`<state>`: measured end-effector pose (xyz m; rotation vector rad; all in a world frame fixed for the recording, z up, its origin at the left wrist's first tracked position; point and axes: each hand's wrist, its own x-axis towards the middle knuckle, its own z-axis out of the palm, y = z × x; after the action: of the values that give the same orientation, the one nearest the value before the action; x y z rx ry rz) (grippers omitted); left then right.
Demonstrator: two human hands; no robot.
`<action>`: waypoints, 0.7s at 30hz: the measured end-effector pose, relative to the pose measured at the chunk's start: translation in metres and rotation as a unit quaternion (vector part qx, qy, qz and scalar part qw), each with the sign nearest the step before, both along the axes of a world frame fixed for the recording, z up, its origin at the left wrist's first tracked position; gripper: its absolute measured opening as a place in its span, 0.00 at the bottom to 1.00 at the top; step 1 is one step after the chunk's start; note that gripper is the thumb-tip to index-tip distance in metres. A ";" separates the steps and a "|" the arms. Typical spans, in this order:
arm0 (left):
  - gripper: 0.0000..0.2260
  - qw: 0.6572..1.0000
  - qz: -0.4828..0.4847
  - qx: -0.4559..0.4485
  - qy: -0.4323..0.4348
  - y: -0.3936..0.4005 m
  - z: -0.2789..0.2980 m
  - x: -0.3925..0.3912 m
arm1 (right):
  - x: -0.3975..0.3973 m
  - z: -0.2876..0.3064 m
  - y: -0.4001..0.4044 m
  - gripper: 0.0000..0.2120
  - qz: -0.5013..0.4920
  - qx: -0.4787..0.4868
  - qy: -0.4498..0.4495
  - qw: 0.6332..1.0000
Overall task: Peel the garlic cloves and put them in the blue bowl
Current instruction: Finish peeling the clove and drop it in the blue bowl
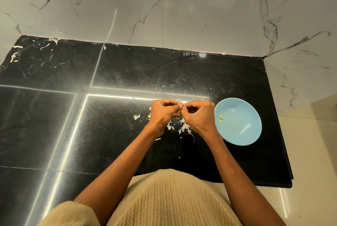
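Small pale garlic clove [181, 108] pinched between curled fingertips of left hand [162, 113] and right hand [198, 115], held just above glossy black stone counter [116, 127], mostly hidden by the fingers. Round light-blue bowl [242, 134] just right of the right hand, two peeled cloves [220, 118] inside. White papery skins [179, 126] scattered beneath the hands.

One blue bowl [242, 130] (two cloves [221, 118] inside).
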<state>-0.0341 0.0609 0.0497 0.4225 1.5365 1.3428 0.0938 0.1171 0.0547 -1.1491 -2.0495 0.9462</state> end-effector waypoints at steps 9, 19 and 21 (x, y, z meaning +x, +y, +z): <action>0.05 0.999 -0.013 0.040 -0.011 -0.001 -0.001 0.000 | 0.002 0.000 0.003 0.05 -0.029 -0.064 0.021 0.997; 0.07 0.996 -0.003 0.047 -0.081 -0.002 -0.001 -0.002 | 0.003 -0.002 0.004 0.07 -0.071 -0.147 0.068 0.984; 0.07 0.996 -0.001 0.045 -0.077 -0.002 0.000 -0.002 | 0.003 -0.003 0.005 0.07 -0.083 -0.162 0.077 0.980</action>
<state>-0.0365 0.0585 0.0497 0.3661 1.3527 1.4137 0.0964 0.1221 0.0518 -1.3448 -1.6885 1.2727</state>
